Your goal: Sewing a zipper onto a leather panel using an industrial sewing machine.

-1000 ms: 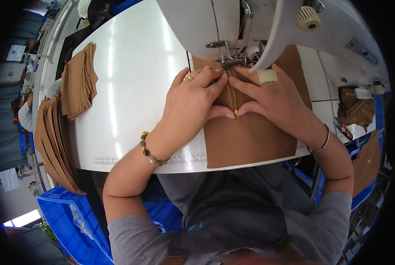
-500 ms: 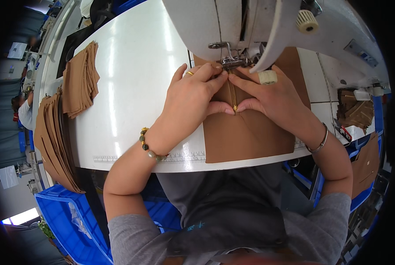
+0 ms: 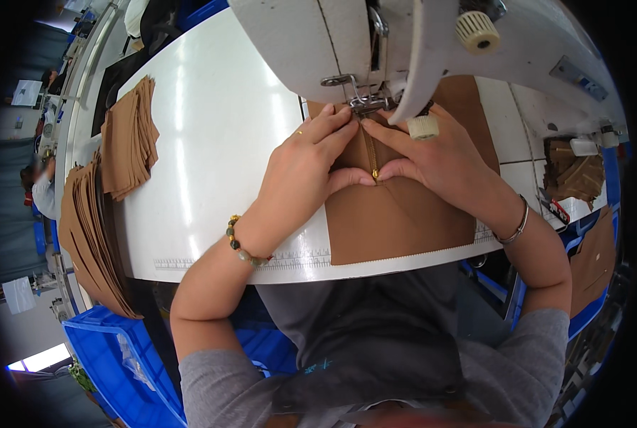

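A brown fabric panel (image 3: pixel 411 228) with a gold zipper (image 3: pixel 370 151) lies flat under the sewing machine's presser foot (image 3: pixel 370 105). Left of the zipper, my left hand (image 3: pixel 305 160) presses and holds the fabric, fingers near the foot and thumb bent toward the gold zipper pull (image 3: pixel 375 174). My right hand (image 3: pixel 441 155) does likewise on the other side, its index finger along the zipper and its thumb beside the pull. Some right fingertips are hidden behind the machine's white arm and knob. The needle cannot be made out.
The white sewing machine head (image 3: pixel 432 43) overhangs my hands. Stacked brown pieces (image 3: pixel 129 135) lie at the table's left, with another stack (image 3: pixel 90 239) hanging beside it. Blue bins (image 3: pixel 111 357) stand below left. More brown pieces (image 3: pixel 575 171) and a red-black tool (image 3: pixel 555 207) lie right.
The view has shifted slightly, so the machine head appears farther left. Both hands keep nearly the same hold on the fabric, with the zipper still between them.
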Available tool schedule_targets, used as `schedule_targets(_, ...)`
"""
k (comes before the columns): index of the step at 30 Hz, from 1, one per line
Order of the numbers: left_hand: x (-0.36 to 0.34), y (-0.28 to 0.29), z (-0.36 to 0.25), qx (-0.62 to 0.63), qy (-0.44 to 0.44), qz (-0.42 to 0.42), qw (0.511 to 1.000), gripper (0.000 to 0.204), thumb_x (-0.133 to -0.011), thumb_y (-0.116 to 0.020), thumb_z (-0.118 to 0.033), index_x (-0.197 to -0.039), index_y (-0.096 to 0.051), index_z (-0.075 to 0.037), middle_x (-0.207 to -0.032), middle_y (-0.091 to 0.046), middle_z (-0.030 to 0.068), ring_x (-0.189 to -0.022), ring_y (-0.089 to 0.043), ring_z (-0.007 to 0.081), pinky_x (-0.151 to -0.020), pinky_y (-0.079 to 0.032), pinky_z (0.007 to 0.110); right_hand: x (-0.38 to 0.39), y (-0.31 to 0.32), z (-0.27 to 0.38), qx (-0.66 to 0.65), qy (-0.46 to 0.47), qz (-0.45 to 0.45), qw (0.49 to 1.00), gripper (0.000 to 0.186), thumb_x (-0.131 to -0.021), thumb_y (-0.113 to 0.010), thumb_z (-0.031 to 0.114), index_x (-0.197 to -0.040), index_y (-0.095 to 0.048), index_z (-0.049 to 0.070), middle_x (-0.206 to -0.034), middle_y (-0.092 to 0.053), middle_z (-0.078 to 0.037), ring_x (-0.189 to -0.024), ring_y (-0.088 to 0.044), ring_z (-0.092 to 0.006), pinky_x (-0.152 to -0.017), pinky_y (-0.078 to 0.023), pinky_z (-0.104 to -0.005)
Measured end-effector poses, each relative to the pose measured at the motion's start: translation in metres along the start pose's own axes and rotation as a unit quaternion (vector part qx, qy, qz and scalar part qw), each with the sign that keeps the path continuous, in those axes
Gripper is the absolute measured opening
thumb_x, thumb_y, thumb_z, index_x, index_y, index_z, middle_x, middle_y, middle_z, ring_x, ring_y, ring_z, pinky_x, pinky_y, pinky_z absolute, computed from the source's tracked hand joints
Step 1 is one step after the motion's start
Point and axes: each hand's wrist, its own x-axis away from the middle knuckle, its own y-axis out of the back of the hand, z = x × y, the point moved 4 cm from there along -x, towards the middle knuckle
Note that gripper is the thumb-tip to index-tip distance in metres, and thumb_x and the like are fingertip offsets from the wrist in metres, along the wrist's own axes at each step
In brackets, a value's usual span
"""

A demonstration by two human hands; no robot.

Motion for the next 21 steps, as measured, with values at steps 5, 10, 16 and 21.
schedule_targets(5,0.026,0.001,-0.01,0.003,0.009,-0.006,1.0,0.068,-0.077,-0.089,-0.034,-0.133,-0.07,0.0,-0.143,-0.067,0.0142,-0.138,-0.06,0.0332,-0.108,-0.056,0.041,0.018,0.009,0.021,-0.024,-0.034,0.041,0.998,0.057,-0.075,-0.083,0.044,-0.119,-0.073,0.008,-0.127,-0.07,-0.007,-0.122,-0.066,-0.0294,-0.105,-0.054,-0.0444)
schedule_targets(10,0.038,0.0,-0.024,0.052,0.004,-0.018,0.998,0.069,-0.075,-0.091,-0.031,-0.134,-0.07,-0.004,-0.144,-0.066,0.0127,-0.138,-0.06,0.0338,-0.109,-0.055,0.043,0.023,0.011,0.029,-0.006,-0.003,0.029,1.0,0.06,-0.075,-0.083,0.043,-0.121,-0.072,0.006,-0.134,-0.068,-0.012,-0.126,-0.065,-0.0294,-0.106,-0.054,-0.0442)
schedule_targets(16,0.034,0.002,-0.028,-0.003,-0.022,0.023,0.999,0.072,-0.073,-0.089,-0.034,-0.135,-0.07,-0.005,-0.143,-0.066,0.0118,-0.137,-0.06,0.0347,-0.109,-0.055,0.043,0.021,0.012,0.029,0.001,0.005,0.047,0.999,0.063,-0.074,-0.083,0.041,-0.123,-0.071,0.004,-0.135,-0.068,-0.014,-0.128,-0.064,-0.0296,-0.107,-0.052,-0.0446)
schedule_targets(21,0.03,0.005,-0.032,-0.015,-0.029,0.039,0.999,0.071,-0.074,-0.088,-0.036,-0.135,-0.07,-0.004,-0.142,-0.066,0.0123,-0.136,-0.061,0.0356,-0.107,-0.055,0.044,0.022,0.012,0.03,0.012,0.01,0.055,0.998,0.063,-0.074,-0.083,0.041,-0.124,-0.071,0.004,-0.135,-0.068,-0.015,-0.128,-0.064,-0.0293,-0.108,-0.052,-0.0444)
